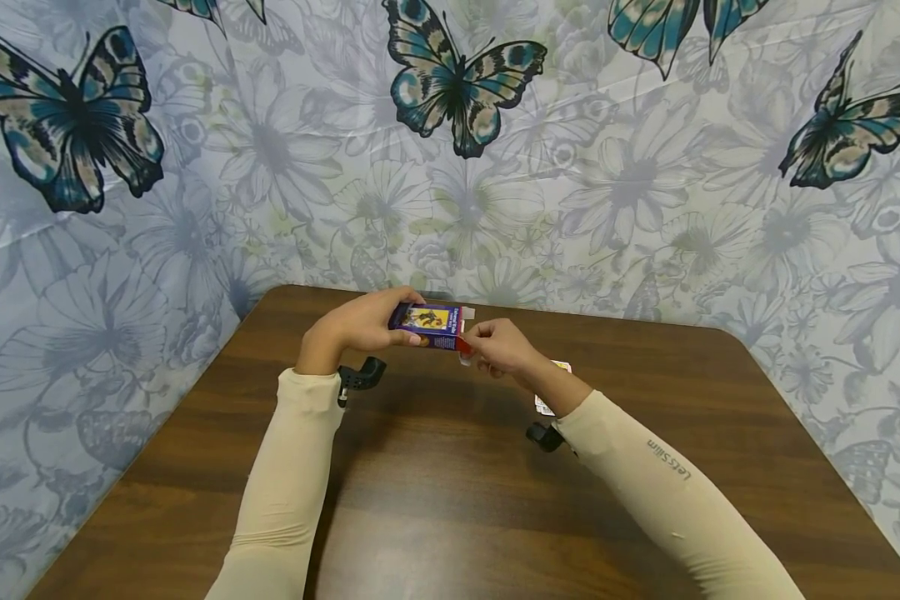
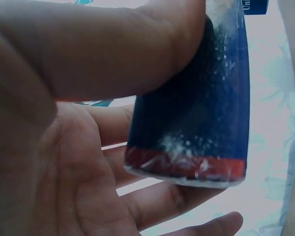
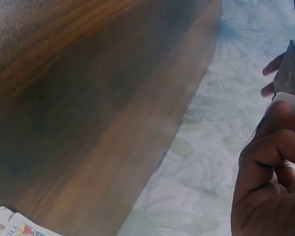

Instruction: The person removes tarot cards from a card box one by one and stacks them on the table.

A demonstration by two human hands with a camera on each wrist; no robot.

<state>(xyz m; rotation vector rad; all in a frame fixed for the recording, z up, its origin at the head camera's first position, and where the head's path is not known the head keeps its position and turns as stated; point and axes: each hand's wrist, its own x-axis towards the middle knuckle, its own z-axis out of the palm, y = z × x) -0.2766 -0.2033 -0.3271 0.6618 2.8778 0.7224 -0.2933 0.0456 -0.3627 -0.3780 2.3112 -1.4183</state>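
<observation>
A small blue card box [image 1: 429, 320], with a yellow picture on its face, is held over the far part of the table by my left hand [image 1: 360, 322]. In the left wrist view the thumb lies across the dark blue box [image 2: 201, 118], and the fingers spread behind it; its closed end has a red band. The box's right end stands open, with white flaps showing. My right hand [image 1: 504, 343] pinches the red end flap [image 1: 462, 343]. Its fingers are curled in the right wrist view, beside a pale flap [image 3: 289, 100].
Several printed cards [image 3: 22, 227] lie on the brown wooden table [image 1: 450, 483], partly hidden under my right forearm in the head view. Behind the table's far edge hangs a cloth [image 1: 450, 217] with butterflies and flowers.
</observation>
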